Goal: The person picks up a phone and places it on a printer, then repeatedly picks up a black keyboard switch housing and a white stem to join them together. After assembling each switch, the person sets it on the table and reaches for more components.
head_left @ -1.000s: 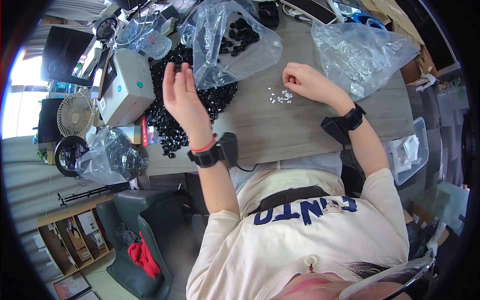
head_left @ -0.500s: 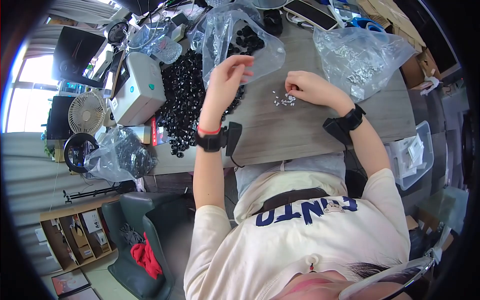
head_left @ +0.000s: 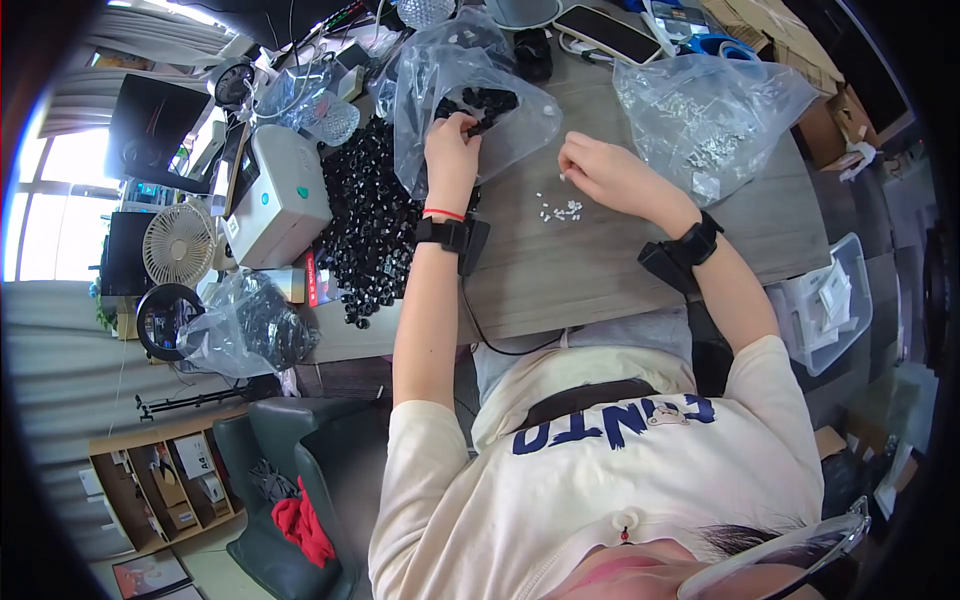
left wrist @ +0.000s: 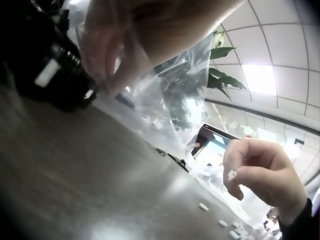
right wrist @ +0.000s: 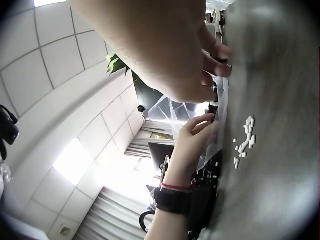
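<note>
My left hand reaches into the mouth of a clear plastic bag, its fingertips among small black plastic pieces. Plastic film overlaps those fingers in the left wrist view, and I cannot tell whether they grip a piece. Between thumb and fingers, my right hand pinches a small white piece above the table. Several similar white pieces lie loose just below that hand. To the left of the left forearm spreads a large heap of black pieces.
A clear bag of white pieces lies to the right, beyond the right hand. A white box-shaped device stands left of the black heap. At the back are a phone and a black bundle. A plastic bin sits off the right edge.
The left hand has moved right from over the black heap to the bag, and its fingers have gone in among the black pieces. The right hand has lifted slightly from the loose white pieces.
</note>
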`<state>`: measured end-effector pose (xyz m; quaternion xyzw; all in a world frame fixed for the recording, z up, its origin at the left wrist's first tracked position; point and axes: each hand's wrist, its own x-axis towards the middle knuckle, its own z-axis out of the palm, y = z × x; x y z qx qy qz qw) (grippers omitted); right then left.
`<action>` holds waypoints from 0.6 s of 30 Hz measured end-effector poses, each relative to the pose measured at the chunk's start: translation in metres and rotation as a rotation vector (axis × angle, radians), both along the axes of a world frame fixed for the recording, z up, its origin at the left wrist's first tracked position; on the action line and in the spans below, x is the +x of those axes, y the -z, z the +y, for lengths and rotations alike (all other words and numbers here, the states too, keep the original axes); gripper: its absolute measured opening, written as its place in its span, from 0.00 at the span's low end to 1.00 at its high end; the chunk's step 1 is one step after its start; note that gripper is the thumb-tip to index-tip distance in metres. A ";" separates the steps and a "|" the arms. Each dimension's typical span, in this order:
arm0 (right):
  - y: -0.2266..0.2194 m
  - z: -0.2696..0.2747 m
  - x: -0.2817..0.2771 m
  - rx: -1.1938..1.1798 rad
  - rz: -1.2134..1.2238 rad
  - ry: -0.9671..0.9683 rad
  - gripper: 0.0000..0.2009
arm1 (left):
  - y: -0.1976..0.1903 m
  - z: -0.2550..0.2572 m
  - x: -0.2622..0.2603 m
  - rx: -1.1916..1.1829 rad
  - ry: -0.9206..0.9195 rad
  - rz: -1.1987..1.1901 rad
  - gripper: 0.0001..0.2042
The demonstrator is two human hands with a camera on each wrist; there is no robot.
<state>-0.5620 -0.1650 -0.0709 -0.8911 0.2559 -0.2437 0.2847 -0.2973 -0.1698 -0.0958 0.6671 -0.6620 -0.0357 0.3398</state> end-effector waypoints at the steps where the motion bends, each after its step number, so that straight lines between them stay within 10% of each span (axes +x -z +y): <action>1: -0.002 0.000 0.001 -0.017 -0.047 0.032 0.03 | -0.004 0.004 -0.002 0.019 -0.004 0.058 0.13; 9: -0.010 0.002 0.007 0.101 -0.450 0.161 0.03 | -0.037 0.042 -0.058 0.148 0.340 0.884 0.11; 18: -0.007 0.002 0.010 0.228 -0.416 0.130 0.03 | -0.028 0.050 -0.071 0.153 0.363 1.067 0.11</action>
